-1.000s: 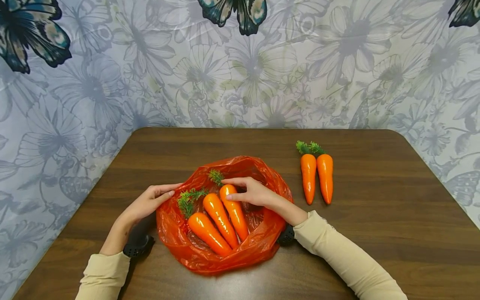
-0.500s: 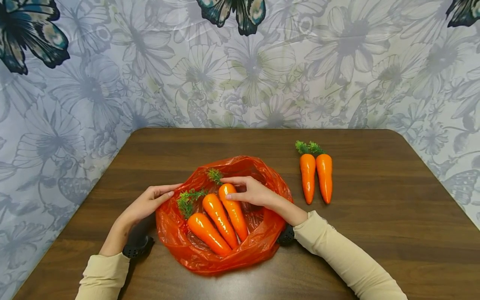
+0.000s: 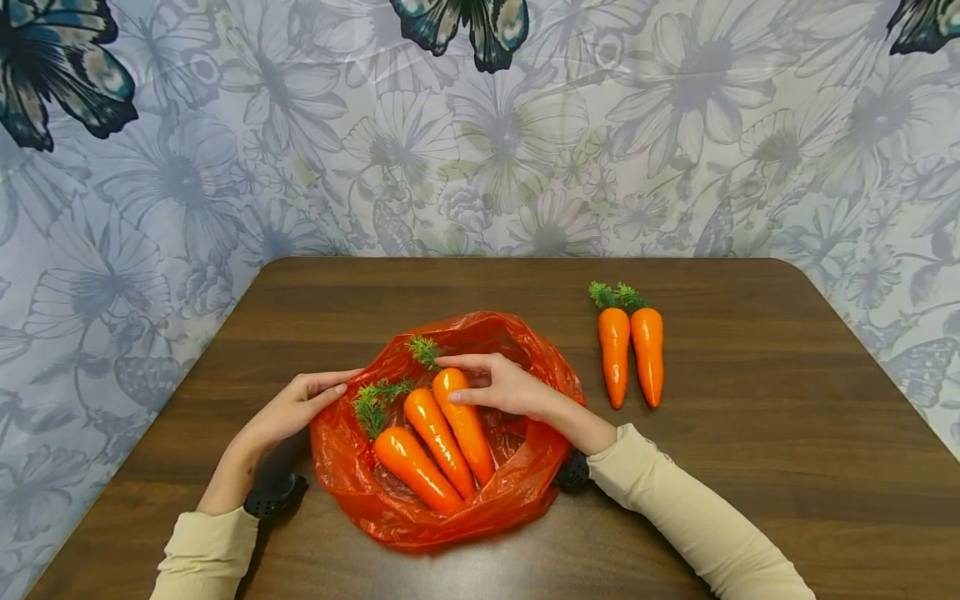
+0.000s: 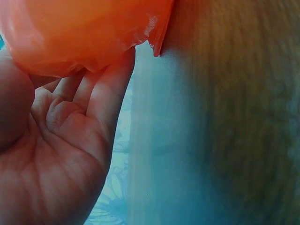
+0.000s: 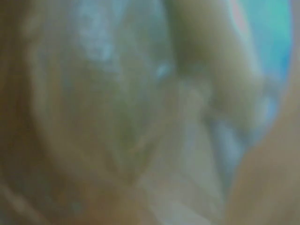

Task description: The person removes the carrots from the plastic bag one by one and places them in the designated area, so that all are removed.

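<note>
A crumpled red plastic bag lies with its mouth spread wide, and three glossy orange carrots with green tops show inside. My right hand reaches in over the bag's right side and grips the thick end of the rightmost carrot, thumb on its near side. Left of it lie the middle carrot and the lower left carrot. At the bag's left rim, my left hand holds the plastic between thumb and fingers. In the left wrist view the fingers run behind the red plastic. The right wrist view is badly blurred.
Two more carrots lie side by side on the brown wooden table, right of the bag and toward the back. Behind the table's far edge hangs a floral cloth with butterfly prints.
My right hand and the rightmost carrot have shifted very slightly left, toward the middle carrot. The left hand stays at the bag's rim.
</note>
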`<state>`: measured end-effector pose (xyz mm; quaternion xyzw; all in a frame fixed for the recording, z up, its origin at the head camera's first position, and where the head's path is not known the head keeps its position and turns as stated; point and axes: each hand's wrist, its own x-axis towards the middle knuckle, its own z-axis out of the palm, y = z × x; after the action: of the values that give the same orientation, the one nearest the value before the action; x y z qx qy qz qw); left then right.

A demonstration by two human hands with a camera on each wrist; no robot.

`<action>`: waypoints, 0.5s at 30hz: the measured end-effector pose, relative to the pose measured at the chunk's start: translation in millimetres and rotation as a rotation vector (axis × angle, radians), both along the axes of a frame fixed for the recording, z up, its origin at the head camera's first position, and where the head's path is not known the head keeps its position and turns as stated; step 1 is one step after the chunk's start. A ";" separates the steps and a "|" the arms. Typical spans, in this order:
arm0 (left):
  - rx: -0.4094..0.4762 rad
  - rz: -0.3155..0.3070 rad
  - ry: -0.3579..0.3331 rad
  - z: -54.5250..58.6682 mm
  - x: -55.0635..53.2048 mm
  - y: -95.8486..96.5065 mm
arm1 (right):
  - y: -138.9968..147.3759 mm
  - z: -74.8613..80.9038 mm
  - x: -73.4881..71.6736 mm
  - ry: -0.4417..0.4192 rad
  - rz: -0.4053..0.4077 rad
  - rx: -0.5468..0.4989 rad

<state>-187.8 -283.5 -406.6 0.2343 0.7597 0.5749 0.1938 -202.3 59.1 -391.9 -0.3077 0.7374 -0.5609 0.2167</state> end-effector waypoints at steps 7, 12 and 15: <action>0.001 0.000 -0.001 -0.5 -0.4 -0.3 | -0.2 0.6 0.4 0.031 0.020 -0.011; 0.005 -0.010 0.002 -0.5 -0.8 -0.2 | 0.3 2.3 -0.6 0.065 0.032 -0.028; 0.010 -0.014 0.001 -0.3 -0.7 0.3 | 0.7 4.2 -0.8 0.080 0.033 -0.041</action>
<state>-188.6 -283.1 -406.9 0.2410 0.7552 0.5771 0.1964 -203.1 59.9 -387.7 -0.3464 0.7287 -0.5595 0.1896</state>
